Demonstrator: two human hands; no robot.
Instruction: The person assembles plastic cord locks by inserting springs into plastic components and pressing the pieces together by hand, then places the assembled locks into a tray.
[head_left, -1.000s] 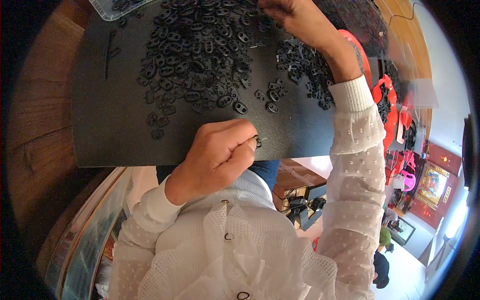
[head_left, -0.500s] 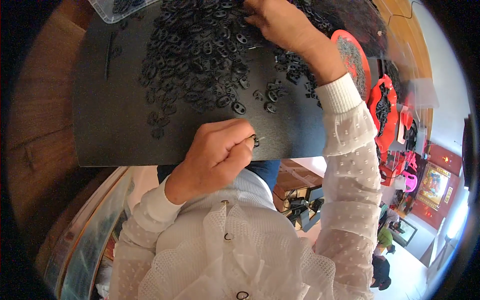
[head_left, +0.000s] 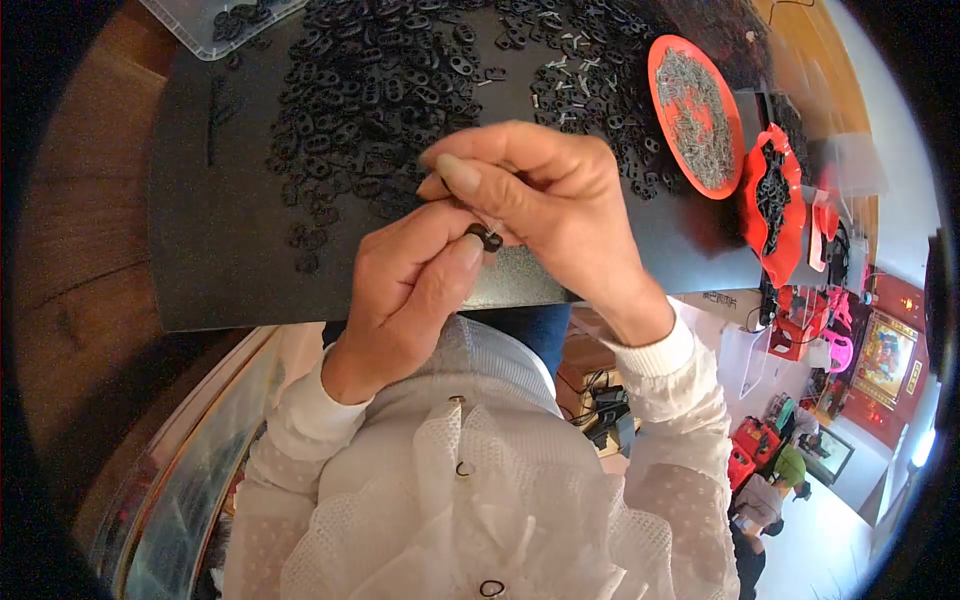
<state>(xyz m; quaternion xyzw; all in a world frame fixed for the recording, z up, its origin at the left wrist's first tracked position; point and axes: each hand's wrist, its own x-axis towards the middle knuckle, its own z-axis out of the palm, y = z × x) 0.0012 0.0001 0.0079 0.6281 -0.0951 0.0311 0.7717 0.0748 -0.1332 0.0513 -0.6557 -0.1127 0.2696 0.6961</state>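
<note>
Between the thumb and fingers of my left hand (head_left: pixel 405 290) is a small black plastic cord-lock piece (head_left: pixel 487 237), near the front edge of the table. A thin silvery bit, perhaps a spring, shows at its top. My right hand (head_left: pixel 545 190) is closed just above it, thumb against the bent forefinger; what it pinches, if anything, is hidden. Beyond my hands spreads a heap of black two-hole oval pieces (head_left: pixel 350 110). Right of that heap lie smaller black parts (head_left: pixel 625 125), with several short silvery springs (head_left: pixel 560 75) scattered among them.
A red plate (head_left: pixel 657 95) of silvery springs stands at the right, beside a red wavy-rimmed dish (head_left: pixel 790 225) of black parts. A clear plastic tub (head_left: pixel 205 45) sits at the far left. On the dark table (head_left: pixel 215 270) lies a thin black rod (head_left: pixel 212 120). People are in the background at right.
My right hand has come back from the far heap to my left hand. The left hand has turned and risen slightly, still holding the black piece.
</note>
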